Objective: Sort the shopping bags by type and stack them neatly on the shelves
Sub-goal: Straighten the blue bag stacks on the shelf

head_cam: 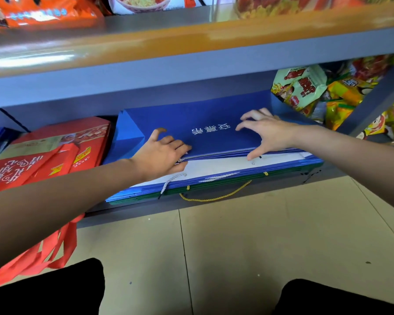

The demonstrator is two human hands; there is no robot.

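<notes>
A stack of flat blue paper bags lies on the lower shelf, with white and green bags among them. The top blue bag bears white characters. My left hand rests on its near left edge, fingers fairly straight and thumb raised. My right hand sits on the bag's right part. Its fingers are arched with the tips pressing down, and its thumb lies against the near edge of the stack. White and yellow cord handles hang over the shelf front.
Red bags lie stacked left of the blue pile, their red straps hanging to the tiled floor. Snack packets fill the shelf to the right. An upper shelf overhangs closely. My dark-clad knees are at the bottom.
</notes>
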